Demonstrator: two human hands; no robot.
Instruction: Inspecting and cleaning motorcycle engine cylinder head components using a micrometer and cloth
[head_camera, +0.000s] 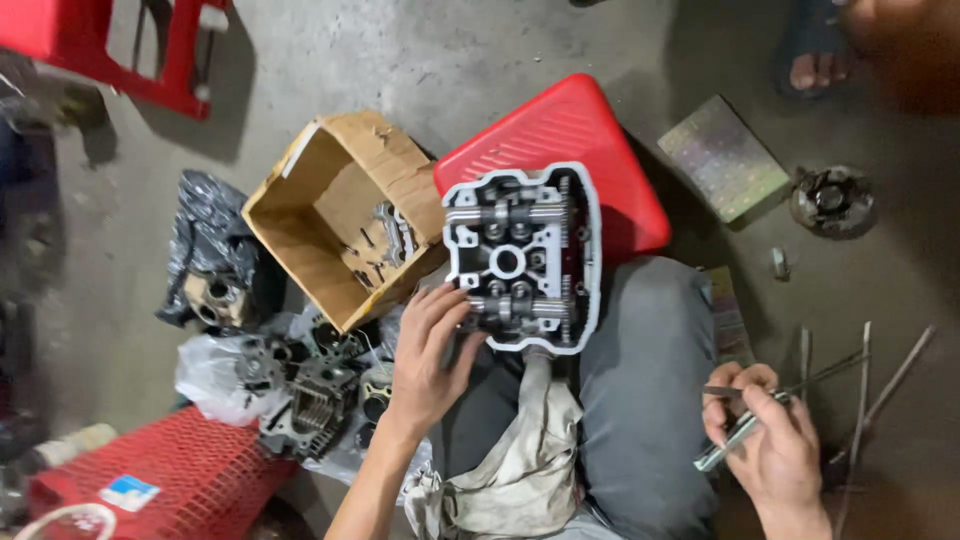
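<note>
Two hands (430, 360) at work over a lap. Left one curled, fingers (455, 310) bent onto the near edge of a silver cylinder head (520, 258), thumb alongside, gripping the lower camshaft end. Right hand (768, 440) held well off to the right, closed around a slim metal tool (735, 432) that pokes out toward the lower left, with a thin flat strip pinched at the fingertips.

Cylinder head resting partly on the grey-trousered knee (640, 370) and partly on a red plastic stool seat (565, 140), open face up. Long axis running away from the body, nearly upright in the head view; both camshafts crossing it left to right. Lying just ahead of the left hand and touching it; well apart from the right, up and to its left. Left hand clearly the nearer.

Dirty pale rag (520, 470) draped between the legs, just below the head. Torn cardboard box (340, 215) beside it on the left, small metal parts inside. Further left, more engine parts (310, 395) on clear plastic bags and another in a dark bag (212, 270). Red mesh crate (160, 480) at lower left. Long metal rods (865, 385) on the concrete floor (420, 60) at right, a round clutch-like part (832, 200) and a flat greenish packet (722, 155) beyond. Another person's sandalled foot (810, 65) at top right.
</note>
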